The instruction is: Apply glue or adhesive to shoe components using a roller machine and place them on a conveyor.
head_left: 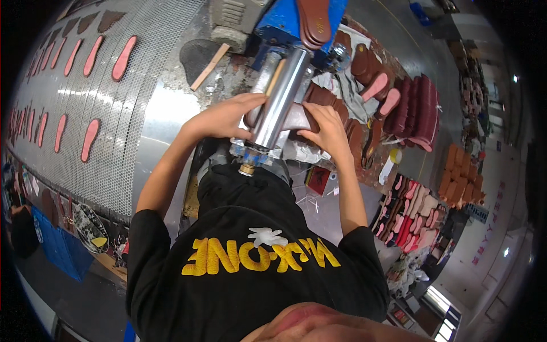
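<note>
A polished metal roller [283, 97] of a blue machine [279, 25] stands in front of me. A greyish-brown insole [297, 117] lies crosswise at the roller, showing on both sides of it; the roller hides its middle. My left hand [225, 117] is closed on the insole's left end, thumb and fingers close to the roller. At the right end my right hand [327, 128] pinches the insole between fingers and thumb. Brown insoles [314, 25] are stacked on top of the machine.
On the left, a perforated metal conveyor [154, 34] carries rows of pink insoles [125, 58]. A wooden strip [209, 67] lies by the machine. To the right are more brown insoles [364, 62], a grey cloth [354, 85] and dark red bundles [419, 111].
</note>
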Action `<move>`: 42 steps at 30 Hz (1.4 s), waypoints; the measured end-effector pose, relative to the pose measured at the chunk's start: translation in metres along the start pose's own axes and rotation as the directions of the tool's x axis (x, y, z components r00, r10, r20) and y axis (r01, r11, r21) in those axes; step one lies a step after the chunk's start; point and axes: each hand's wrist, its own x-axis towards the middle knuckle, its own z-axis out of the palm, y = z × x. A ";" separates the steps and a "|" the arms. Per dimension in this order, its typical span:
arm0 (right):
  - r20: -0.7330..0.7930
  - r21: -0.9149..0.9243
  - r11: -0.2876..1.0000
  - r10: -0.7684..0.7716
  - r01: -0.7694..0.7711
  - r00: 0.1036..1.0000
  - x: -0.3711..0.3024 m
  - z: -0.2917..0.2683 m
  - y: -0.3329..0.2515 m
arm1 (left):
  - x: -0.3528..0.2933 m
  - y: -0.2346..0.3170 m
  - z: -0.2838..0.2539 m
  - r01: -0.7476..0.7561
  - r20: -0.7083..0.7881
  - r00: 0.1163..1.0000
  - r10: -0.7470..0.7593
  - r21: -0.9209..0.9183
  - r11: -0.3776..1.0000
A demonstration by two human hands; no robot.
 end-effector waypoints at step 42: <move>-0.677 0.089 0.901 0.367 -0.424 0.638 0.024 -0.078 0.007 | -0.423 -0.286 0.003 0.720 -0.621 -0.183 -0.762 -0.612 0.326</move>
